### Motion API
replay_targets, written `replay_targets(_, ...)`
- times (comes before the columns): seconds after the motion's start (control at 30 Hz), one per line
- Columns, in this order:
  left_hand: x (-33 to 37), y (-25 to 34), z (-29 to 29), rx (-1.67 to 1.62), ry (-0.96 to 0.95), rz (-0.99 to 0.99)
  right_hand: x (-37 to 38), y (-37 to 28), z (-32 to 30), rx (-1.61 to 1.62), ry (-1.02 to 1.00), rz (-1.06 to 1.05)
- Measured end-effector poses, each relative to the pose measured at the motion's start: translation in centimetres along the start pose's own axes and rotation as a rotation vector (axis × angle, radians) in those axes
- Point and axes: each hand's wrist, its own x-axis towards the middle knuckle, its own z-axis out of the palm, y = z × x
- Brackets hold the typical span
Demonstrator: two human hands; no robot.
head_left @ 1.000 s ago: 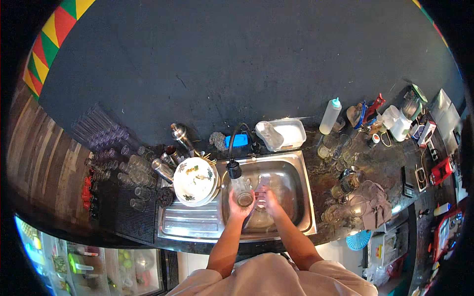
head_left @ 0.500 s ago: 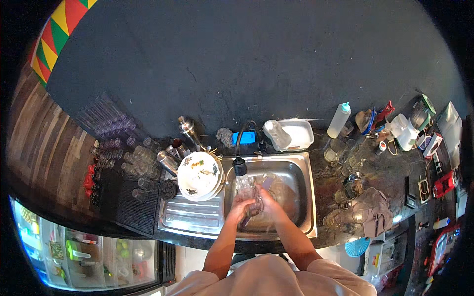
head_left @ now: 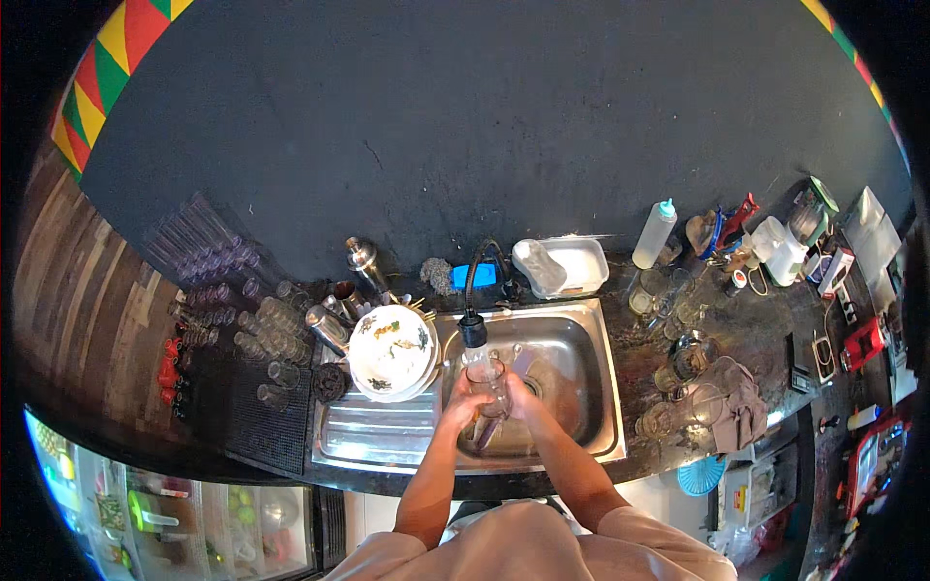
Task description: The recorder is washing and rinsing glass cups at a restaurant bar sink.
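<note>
My left hand (head_left: 464, 405) is clamped on the left side of a clear, round-walled drinking glass (head_left: 489, 380), thumb against it, while my right hand (head_left: 520, 397) presses its right side, most of those fingertips hidden behind it. I hold it above the left part of the silver, rectangular steel sink (head_left: 573, 402), under the black, cylindrical tap head (head_left: 473, 330), and whitish water blurs its upper part; its wall looks see-through with a faint brownish tinge, and below my hands a dull purple strip (head_left: 485, 435) is too covered to identify.
</note>
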Motion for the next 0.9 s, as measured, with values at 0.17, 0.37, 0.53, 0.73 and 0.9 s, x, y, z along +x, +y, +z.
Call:
replay_targets(0.17, 0.7, -0.9, -1.9, 0.256, -0.012, 0.127, 2.2, 2.9, -2.1, 0.054, 0.328, 0.182)
replay_targets(0.37, -0.1, 0.6, 0.9, 0.253, -0.05, 0.061, 1.5, 2.4, -2.2, -0.037, 0.53, 0.091)
replay_targets(0.53, 1.1, -1.8, -4.2, -0.021, 0.087, -0.14, -1.8, -1.8, 2.4, -0.33, 0.273, 0.465)
replay_targets(0.73, 2.2, -3.2, -1.5, -0.373, 0.042, -0.312, -5.8, -3.0, -2.3, -0.183, 0.481, 0.267)
replay_targets(0.9, 3.1, -3.1, 1.3, -0.392, 0.068, -0.372, -7.3, -2.7, -3.7, -0.121, 0.61, 0.243)
